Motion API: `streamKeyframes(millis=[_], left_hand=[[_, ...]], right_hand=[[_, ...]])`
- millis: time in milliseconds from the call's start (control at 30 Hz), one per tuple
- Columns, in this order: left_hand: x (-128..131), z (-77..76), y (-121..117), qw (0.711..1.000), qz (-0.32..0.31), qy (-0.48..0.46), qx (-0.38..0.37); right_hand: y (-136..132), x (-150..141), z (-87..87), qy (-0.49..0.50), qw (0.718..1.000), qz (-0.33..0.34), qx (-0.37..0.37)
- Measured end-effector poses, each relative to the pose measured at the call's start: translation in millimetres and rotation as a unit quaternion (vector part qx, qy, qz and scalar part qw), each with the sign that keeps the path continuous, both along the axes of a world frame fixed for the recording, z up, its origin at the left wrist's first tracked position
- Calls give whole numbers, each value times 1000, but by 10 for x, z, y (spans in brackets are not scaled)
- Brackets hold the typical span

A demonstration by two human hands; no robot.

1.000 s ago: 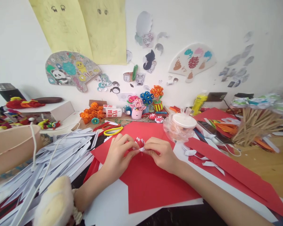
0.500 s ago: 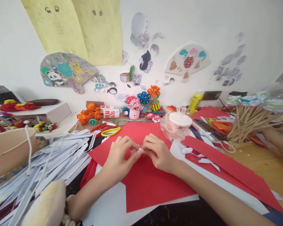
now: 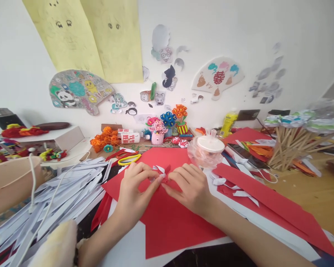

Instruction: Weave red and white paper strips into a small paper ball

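My left hand (image 3: 136, 193) pinches a small folded piece of white and red paper (image 3: 159, 170) between thumb and fingers. Close against it from the other side is my right hand (image 3: 192, 191), its fingers curled and its thumb and forefinger at the paper's red end. Part of the folded piece is hidden behind the fingertips. Both hands are just above a large red paper sheet (image 3: 180, 222), which lies over white sheets. Beyond my left hand rests a pair of yellow-handled scissors (image 3: 129, 159).
White paper strips (image 3: 72, 189) are heaped on the left beside a beige container (image 3: 13, 181). A white-lidded tub in clear plastic (image 3: 208, 148) stands behind my right hand. Handmade flowers in a pink pot (image 3: 157, 137) line the back. Wooden sticks (image 3: 286, 148) are bundled at right.
My fingers have shifted on the folded paper and more of it shows above the fingertips. My right thumb and forefinger have spread somewhat. The other person's arm at far right has mostly left view.
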State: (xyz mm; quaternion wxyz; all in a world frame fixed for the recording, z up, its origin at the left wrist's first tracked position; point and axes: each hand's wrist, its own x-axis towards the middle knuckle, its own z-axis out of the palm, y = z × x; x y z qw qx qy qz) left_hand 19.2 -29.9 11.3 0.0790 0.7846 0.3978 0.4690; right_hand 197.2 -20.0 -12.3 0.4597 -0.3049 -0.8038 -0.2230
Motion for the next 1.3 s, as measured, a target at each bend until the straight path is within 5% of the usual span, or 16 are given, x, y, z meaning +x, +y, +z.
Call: streamKeyframes(millis=[333, 600, 767, 867, 933, 1067, 1133, 1300], left_hand=[[5, 9, -6, 998, 10, -41, -53], [-17, -7, 31, 973, 6, -135, -189], [-62, 4, 50, 974, -22, -134, -180], [-101, 9, 58, 980, -35, -131, -143], [-116, 14, 47, 983, -53, -131, -120], [-104, 25, -5, 986, -95, -110, -85], [-86, 29, -31, 988, -102, -97, -70], [-69, 37, -60, 989, -87, -93, -80]], right_hand=[[30, 6, -30, -56, 997, 47, 7], [4, -11, -61, -37, 997, 69, 18], [-19, -27, -9, 88, 979, 122, -136], [20, -22, 10, 234, 913, 150, -299], [66, -18, 2, 330, 838, 166, -402], [128, -23, -25, 377, 594, 328, -630], [128, -28, -28, 365, 505, 399, -672], [108, -5, 9, 389, 462, 454, -655]])
